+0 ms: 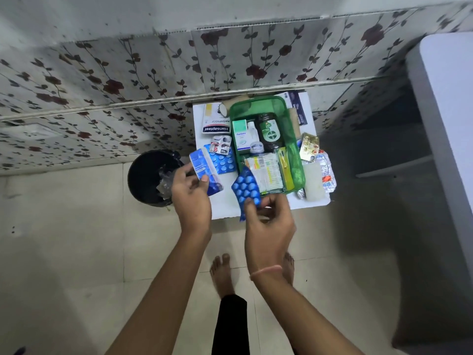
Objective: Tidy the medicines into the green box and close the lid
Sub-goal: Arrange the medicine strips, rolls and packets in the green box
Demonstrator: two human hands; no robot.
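White table (225, 201) bearing green box (291, 139) just beyond hands. Right hand (268, 224) pinching blue blister strip (245, 190) by near edge; left hand (190, 193) gripping blue pack (202, 166). Strips probably handling light, flexible, slippery; hold edges.

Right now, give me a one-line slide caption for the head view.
Left hand and right hand each hold a blue blister strip beside the open green box on the white table.

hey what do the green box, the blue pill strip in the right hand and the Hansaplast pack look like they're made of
Green box: translucent plastic, since contents show dimly through its wall. Blue pill strip in the right hand: glossy blister plastic, likely foil-backed, with raised shiny bubbles. Hansaplast pack: looks like matte printed card, flat with crisp edges.
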